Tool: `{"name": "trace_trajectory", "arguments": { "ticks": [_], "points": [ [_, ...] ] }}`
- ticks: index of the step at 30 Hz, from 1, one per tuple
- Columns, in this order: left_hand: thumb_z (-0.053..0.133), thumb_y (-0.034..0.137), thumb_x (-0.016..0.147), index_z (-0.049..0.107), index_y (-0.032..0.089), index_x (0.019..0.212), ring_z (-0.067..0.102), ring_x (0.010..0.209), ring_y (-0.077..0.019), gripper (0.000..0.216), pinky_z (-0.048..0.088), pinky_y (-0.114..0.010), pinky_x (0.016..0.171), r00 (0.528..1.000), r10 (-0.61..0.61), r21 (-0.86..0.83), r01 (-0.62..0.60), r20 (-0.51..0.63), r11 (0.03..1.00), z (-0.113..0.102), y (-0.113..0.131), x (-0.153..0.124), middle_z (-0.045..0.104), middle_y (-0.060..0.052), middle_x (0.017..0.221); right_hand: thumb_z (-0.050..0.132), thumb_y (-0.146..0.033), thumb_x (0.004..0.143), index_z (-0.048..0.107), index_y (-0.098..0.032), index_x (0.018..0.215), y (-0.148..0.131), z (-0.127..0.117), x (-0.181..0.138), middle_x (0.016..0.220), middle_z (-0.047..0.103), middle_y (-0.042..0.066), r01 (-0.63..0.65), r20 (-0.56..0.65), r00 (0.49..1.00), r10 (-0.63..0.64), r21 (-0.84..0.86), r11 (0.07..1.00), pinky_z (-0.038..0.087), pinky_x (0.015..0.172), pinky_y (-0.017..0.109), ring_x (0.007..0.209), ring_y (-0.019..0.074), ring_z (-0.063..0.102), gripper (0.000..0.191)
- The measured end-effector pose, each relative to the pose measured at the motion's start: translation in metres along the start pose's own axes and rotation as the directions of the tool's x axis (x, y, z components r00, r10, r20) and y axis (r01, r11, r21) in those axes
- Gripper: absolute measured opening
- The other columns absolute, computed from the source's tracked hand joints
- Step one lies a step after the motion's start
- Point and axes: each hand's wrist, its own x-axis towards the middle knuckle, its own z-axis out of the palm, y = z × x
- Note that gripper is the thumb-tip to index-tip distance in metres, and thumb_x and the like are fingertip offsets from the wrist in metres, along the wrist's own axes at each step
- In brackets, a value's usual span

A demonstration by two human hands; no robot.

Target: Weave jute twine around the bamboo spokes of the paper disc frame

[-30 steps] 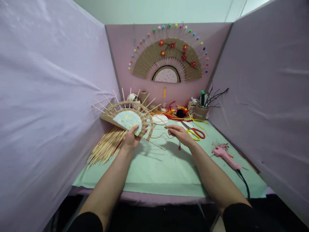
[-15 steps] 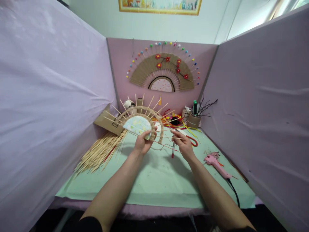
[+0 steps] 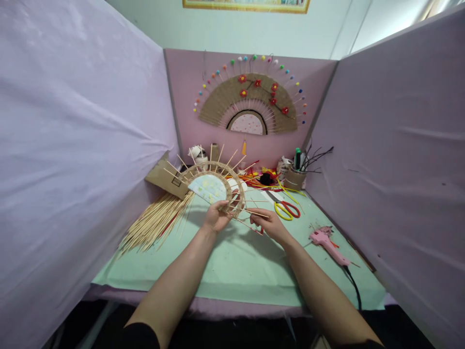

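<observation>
My left hand (image 3: 217, 218) is closed around the lower right part of a half-round fan frame (image 3: 208, 187), thumb in front. The frame has a pale floral half-disc, bands of brown twine (image 3: 238, 186) woven round it, and thin wooden sticks fanning outward. At the frame's lower right end, my right hand (image 3: 269, 224) is closed in a pinch beside the lowest sticks. A thin strand of twine runs from the frame toward these fingers; their exact grip is partly hidden. A small red-ended item (image 3: 260, 230) shows just beneath the right hand.
Loose wooden sticks (image 3: 158, 220) lie left, beside a cardboard piece (image 3: 165, 179). Scissors (image 3: 286, 209) lie to the right, with a pink glue gun (image 3: 329, 245) nearer. Behind stand a pot of pens and twigs (image 3: 295, 178) and coloured strips (image 3: 254, 182). A finished fan (image 3: 249, 104) hangs on the back panel.
My right hand has moved left and slightly down, closer to the frame's end, uncovering the scissors' handles. The left hand still holds the frame. The camera view has shifted slightly.
</observation>
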Motion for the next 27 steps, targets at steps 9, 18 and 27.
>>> {"name": "trace_trajectory", "arguments": {
  "ticks": [9, 18, 27],
  "points": [
    [0.050, 0.019, 0.071, 0.056, 0.008, 0.126, 0.063, 0.110, -0.0328, 0.056, 0.043, -0.054, 0.100, 0.984, -0.108, 0.073, 0.098, 0.139, 0.992, -0.004, 0.001, -0.001, 0.070, -0.018, 0.111, 0.061, -0.042, 0.081, 0.072, -0.018, 0.108, -0.008, 0.002, -0.006, 0.069, 0.062, 0.001, -0.056, 0.048, 0.997, 0.059, -0.063, 0.996, 0.042, 0.059, 0.026, 0.061, 0.0128, 0.048, 0.038],
    [0.048, 0.015, 0.072, 0.053, 0.008, 0.130, 0.065, 0.107, -0.0263, 0.059, 0.045, -0.046, 0.099, 0.999, -0.021, 0.064, 0.019, 0.043, 0.998, -0.003, 0.005, 0.000, 0.071, -0.015, 0.109, 0.066, -0.044, 0.075, 0.069, -0.015, 0.100, 0.000, -0.017, -0.002, 0.069, 0.061, 0.001, -0.072, -0.048, 0.997, 0.065, -0.156, 0.985, 0.041, 0.056, 0.026, 0.059, 0.0127, 0.049, 0.038],
    [0.049, 0.011, 0.071, 0.057, 0.004, 0.125, 0.068, 0.094, -0.0227, 0.055, 0.050, -0.033, 0.081, 0.999, 0.031, 0.118, -0.028, -0.024, 0.993, -0.001, 0.005, 0.002, 0.073, -0.016, 0.100, 0.062, -0.049, 0.079, 0.064, -0.017, 0.079, 0.001, -0.035, -0.004, 0.070, 0.061, 0.004, -0.047, -0.286, 0.958, -0.014, -0.204, 0.978, 0.043, 0.060, 0.028, 0.064, 0.0156, 0.054, 0.033]
  ]
}}
